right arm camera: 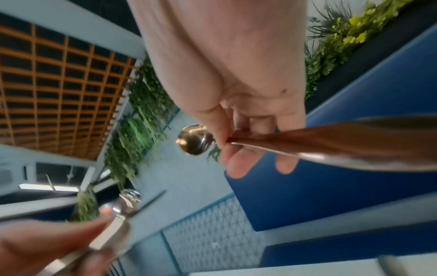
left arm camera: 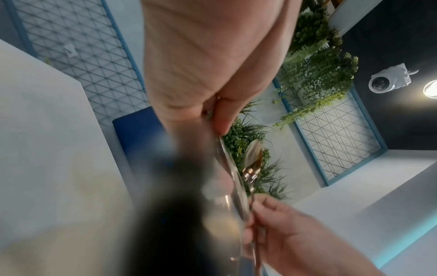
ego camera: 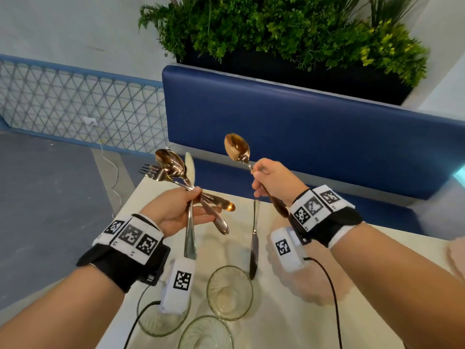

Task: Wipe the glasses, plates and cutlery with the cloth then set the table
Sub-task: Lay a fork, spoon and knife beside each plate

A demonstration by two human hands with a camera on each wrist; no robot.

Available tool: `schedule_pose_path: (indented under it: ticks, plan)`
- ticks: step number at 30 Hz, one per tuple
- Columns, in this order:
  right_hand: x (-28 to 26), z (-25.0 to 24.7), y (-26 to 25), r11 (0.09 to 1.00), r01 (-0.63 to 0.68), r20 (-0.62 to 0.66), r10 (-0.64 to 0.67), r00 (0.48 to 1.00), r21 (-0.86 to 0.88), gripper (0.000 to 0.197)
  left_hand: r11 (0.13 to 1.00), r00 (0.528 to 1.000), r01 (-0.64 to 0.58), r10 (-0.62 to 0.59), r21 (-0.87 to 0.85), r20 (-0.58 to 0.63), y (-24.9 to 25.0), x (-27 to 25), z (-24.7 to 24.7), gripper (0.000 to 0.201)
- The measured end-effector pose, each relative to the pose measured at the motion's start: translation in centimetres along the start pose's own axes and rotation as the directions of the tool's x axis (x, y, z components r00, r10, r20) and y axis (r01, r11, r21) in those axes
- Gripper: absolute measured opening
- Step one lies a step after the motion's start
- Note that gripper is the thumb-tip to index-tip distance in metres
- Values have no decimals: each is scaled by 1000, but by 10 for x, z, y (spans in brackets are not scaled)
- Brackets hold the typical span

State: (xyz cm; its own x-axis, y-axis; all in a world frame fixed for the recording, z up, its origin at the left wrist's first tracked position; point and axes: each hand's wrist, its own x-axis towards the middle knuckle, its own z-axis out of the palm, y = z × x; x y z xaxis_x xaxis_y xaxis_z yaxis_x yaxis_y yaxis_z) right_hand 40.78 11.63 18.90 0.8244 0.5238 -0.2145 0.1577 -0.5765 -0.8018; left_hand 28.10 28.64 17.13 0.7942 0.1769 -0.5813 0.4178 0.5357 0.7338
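Observation:
My left hand [ego camera: 183,210] grips a bundle of cutlery [ego camera: 173,170] above the table: spoons, forks and a knife, bowls and tines pointing away from me. In the left wrist view the bundle [left arm camera: 238,186] runs blurred past my thumb. My right hand [ego camera: 270,181] pinches the handle of a single spoon [ego camera: 237,147], bowl up, held apart from the bundle. The right wrist view shows that spoon's bowl [right arm camera: 194,140] beyond my fingers [right arm camera: 238,166]. One knife [ego camera: 254,243] lies on the white table [ego camera: 377,285]. No cloth is visible.
Three clear glasses [ego camera: 229,292] [ego camera: 162,316] [ego camera: 206,333] stand near the table's front, under my wrists. A blue bench backrest [ego camera: 302,127] and a planter with green plants [ego camera: 289,28] rise behind the table. Grey floor lies to the left.

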Motion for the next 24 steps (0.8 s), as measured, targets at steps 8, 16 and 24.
schedule_pose_path:
  ticks: [8,16,24]
  plan:
    - [44,55,52,411,298,319,-18,948,-861,24,995,993,-90,87,-41,-82,12,-5,-27,21]
    - [55,91,77,149,602,611,20,792,-785,19,996,990,-86,81,-38,-115,9,-5,-42,21]
    - [52,89,89,409,544,533,-152,832,-732,38,996,993,-72,66,-57,-100,5,-4,-36,19]
